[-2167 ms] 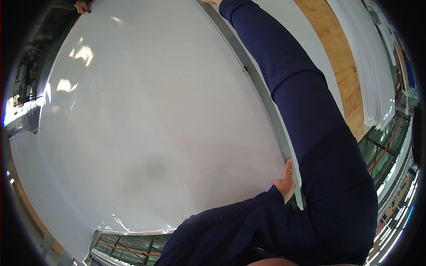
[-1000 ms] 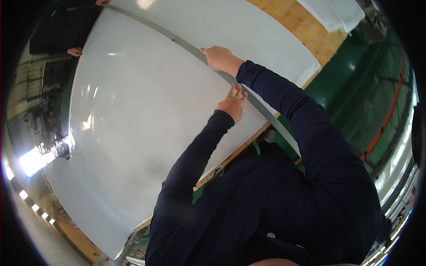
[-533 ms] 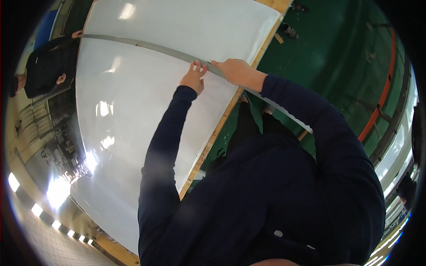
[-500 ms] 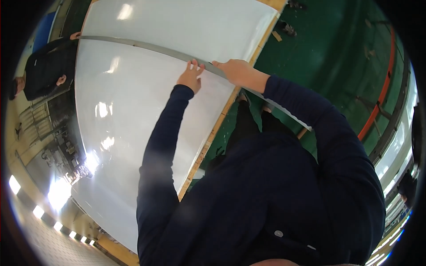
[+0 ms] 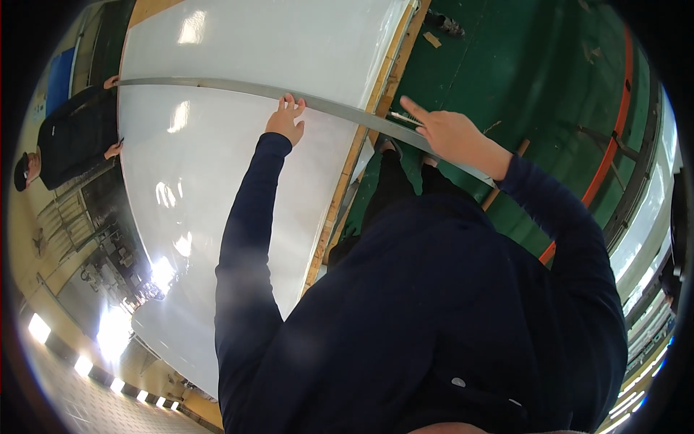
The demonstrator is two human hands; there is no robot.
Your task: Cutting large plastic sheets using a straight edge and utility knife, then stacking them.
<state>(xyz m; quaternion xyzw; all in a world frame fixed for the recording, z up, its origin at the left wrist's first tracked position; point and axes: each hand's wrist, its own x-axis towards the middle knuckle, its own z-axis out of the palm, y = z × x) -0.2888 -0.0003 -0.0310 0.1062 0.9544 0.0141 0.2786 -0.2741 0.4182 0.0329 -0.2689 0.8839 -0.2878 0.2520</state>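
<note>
A long grey metal straightedge (image 5: 334, 108) lies across a large glossy white sheet (image 5: 231, 159) and sticks out past the sheet's right edge. My left hand (image 5: 286, 121) rests with spread fingers on the straightedge's near side. Beyond the wooden edge, above the green floor, my right hand (image 5: 455, 137) is closed around what looks like a slim utility knife (image 5: 406, 118). Its thin blade points left toward the straightedge, and the index finger stretches out along it. Most of the handle is hidden in the palm.
A co-worker (image 5: 76, 137) in dark clothes stands at the far left end, one hand at the straightedge's end, the other at the sheet's edge. A wooden border (image 5: 334, 204) runs under the sheet. An orange rail (image 5: 617, 141) stands at right; a scrap (image 5: 432, 39) lies on the green floor (image 5: 499, 65).
My right hand has moved right, off the straightedge and past the sheet's edge; the knife blade now shows. My left hand stays on the straightedge. The co-worker's lower hand has come to the sheet's edge.
</note>
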